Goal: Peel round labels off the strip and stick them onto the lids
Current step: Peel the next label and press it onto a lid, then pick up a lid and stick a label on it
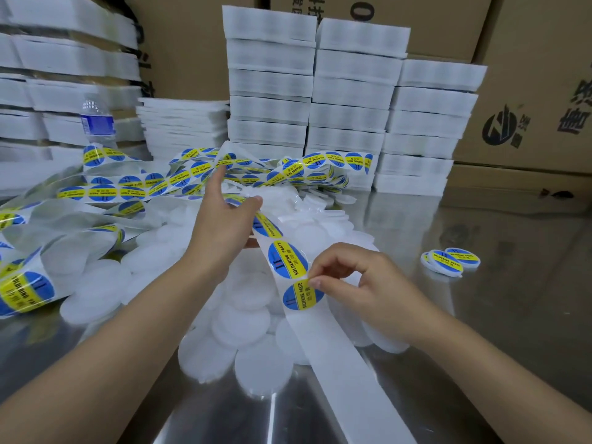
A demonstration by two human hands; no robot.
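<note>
A white backing strip [342, 357] runs from the table's near edge up to the tangled pile of strip at the back. It carries round blue and yellow labels. My left hand [224, 225] grips the strip higher up, thumb on top. My right hand [355, 283] pinches the upper edge of the lowest round label [301, 296] between thumb and forefinger. Below that label the strip is bare. Under my hands lies a heap of plain white round lids [240, 318]. Two lids with labels on them [451, 259] sit on the table to the right.
The steel table [480, 331] reflects the stacks behind. Loose label strip [105, 190] sprawls over the left and back. Stacks of white foam trays [349, 100] stand behind, with a water bottle [96, 123] at the left and cardboard boxes [528, 107] at the back right.
</note>
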